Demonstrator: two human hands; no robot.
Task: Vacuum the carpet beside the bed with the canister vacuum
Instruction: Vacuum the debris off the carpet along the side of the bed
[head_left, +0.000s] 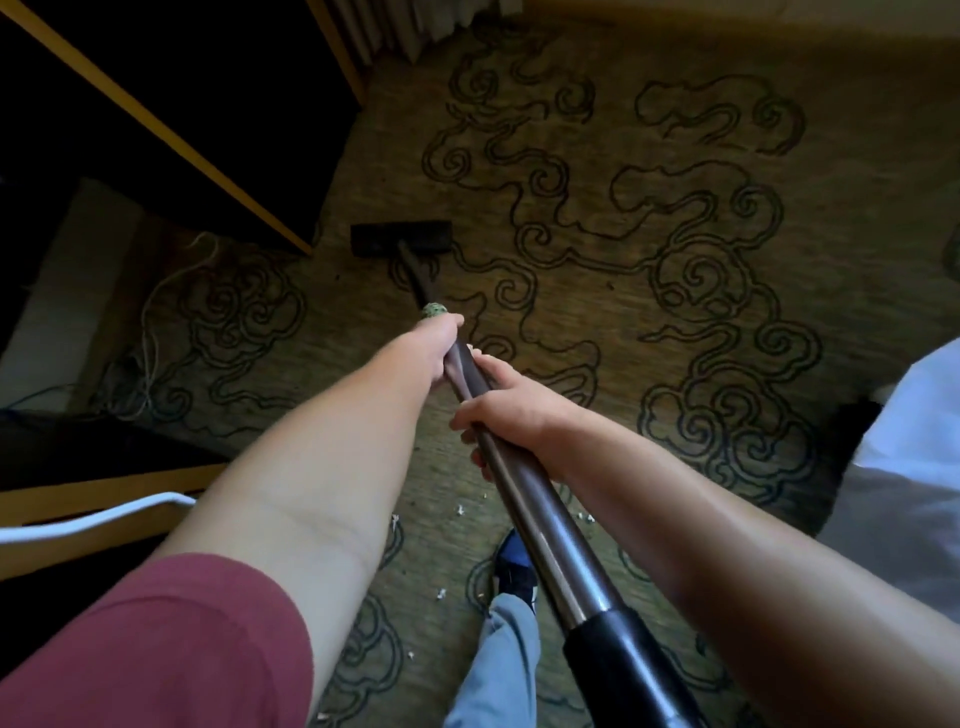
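Note:
A dark metal vacuum wand (540, 519) runs from the lower right up to a black floor head (401, 239) that lies flat on the olive carpet (649, 322) with dark swirl patterns. My left hand (436, 343) grips the wand farther up, nearer the floor head. My right hand (514, 410) is wrapped around the wand just behind it. Small white crumbs (460, 510) lie on the carpet near my shoe (514, 566). The canister is out of view.
Dark furniture with a light wooden edge (171, 140) stands at the left, close to the floor head. Loose cables (150, 332) lie on the carpet by it. White bedding (914, 467) fills the right edge. A white chair rail (93, 519) sits at lower left.

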